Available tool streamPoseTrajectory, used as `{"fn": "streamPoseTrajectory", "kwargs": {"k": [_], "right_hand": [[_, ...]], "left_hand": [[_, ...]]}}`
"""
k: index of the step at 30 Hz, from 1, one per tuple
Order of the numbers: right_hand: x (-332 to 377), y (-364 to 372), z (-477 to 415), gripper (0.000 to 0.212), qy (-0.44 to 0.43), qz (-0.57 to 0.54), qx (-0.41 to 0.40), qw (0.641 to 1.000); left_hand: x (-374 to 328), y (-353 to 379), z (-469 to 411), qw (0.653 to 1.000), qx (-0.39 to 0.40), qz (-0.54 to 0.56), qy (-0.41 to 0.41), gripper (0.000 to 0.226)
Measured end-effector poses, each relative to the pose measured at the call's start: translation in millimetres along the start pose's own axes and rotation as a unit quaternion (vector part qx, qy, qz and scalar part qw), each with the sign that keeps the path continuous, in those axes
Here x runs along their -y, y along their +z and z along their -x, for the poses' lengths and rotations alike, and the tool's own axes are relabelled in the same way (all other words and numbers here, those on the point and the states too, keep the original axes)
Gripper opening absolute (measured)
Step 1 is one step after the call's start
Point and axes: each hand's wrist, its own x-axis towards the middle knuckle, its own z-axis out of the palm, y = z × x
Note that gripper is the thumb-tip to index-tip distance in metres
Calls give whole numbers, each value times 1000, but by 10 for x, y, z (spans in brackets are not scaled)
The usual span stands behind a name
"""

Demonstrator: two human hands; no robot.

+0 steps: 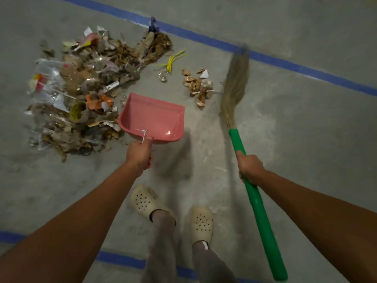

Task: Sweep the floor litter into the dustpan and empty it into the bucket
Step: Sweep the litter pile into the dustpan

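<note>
Seen from the head camera, a person stands on a grey concrete floor (295, 119) with both bare arms stretched forward and down. The left hand (139, 153) has its fingers curled tight round the short handle of a pink dustpan (152, 117), thumb laid along the top, where a bit of white string (143, 134) is tied. The pan's open mouth points away from the person and shows only bare plastic inside. Its left edge sits just beside the large litter heap (81, 92), a spread of dry leaves, torn cardboard, clear plastic wrap and coloured scraps. The pan appears to be held slightly off the floor, judging by the soft shadow beneath it. The right hand (250, 169) grips the green handle of a broom (257, 199), fingers wrapped fully round it. The straw bristles (236, 78) are blurred, near a smaller cluster of leaves (199, 86) that lies between pan and broom. A yellow strip (171, 62) lies between the two piles. A blue tape line (224, 44) crosses the floor beyond the litter, and another (114, 258) runs behind the person's cream clogs (143, 200).
</note>
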Motion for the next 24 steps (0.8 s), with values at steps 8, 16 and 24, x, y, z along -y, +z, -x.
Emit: {"fn": "streamPoseTrajectory", "kwargs": {"k": [8, 16, 24], "right_hand": [[477, 248, 342, 47, -164, 193, 12, 967], [1123, -366, 343, 43, -194, 170, -81, 963], [2568, -605, -782, 60, -230, 210, -107, 944]], "left_hand": [[91, -395, -149, 995, -56, 50, -66, 44], [-259, -672, -121, 995, -48, 66, -54, 51], [-504, -512, -654, 991, -78, 93, -46, 57]]}}
